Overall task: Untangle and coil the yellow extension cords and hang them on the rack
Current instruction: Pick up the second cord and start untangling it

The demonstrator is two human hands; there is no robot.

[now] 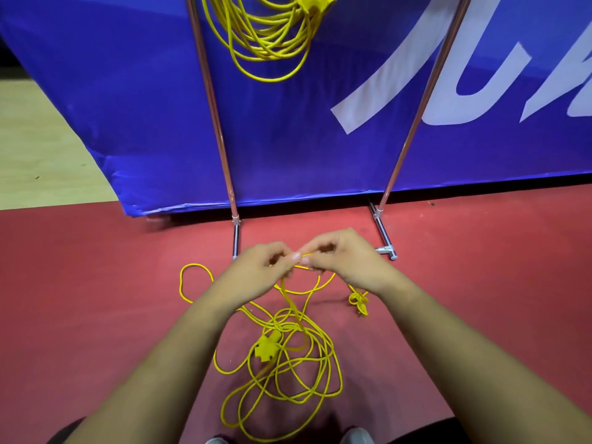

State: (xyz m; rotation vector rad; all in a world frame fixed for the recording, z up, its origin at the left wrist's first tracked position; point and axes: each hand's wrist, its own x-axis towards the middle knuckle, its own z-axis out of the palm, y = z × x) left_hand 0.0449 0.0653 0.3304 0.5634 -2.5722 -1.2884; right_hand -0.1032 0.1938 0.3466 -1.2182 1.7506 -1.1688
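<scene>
Down in the middle of the frame, both bare forearms reach in from the lower corners and meet above a matte red floor [96,283]. The left hand [256,274] and right hand [346,261] sit knuckle to knuckle, fingers curled in. Each pinches the same thin, smooth strand of the tangled yellow extension cord [302,341] between thumb and fingertips, with a short length stretched between them. From that pinch the round rubbery cord drops to a loose mess of overlapping loops on the floor below centre, with a chunky yellow socket block [267,349] lying among them. A small knotted clump [358,301] of the same cord lies just under the right wrist (what is inside the knot I cannot tell). At the top centre, a second yellow cord, the coiled cord [272,43], hangs in neat oval loops from the rack [211,100], whose shiny chrome tubes slant down to short feet on the floor. Behind it stretches a glossy blue banner [134,100] with large white lettering.
</scene>
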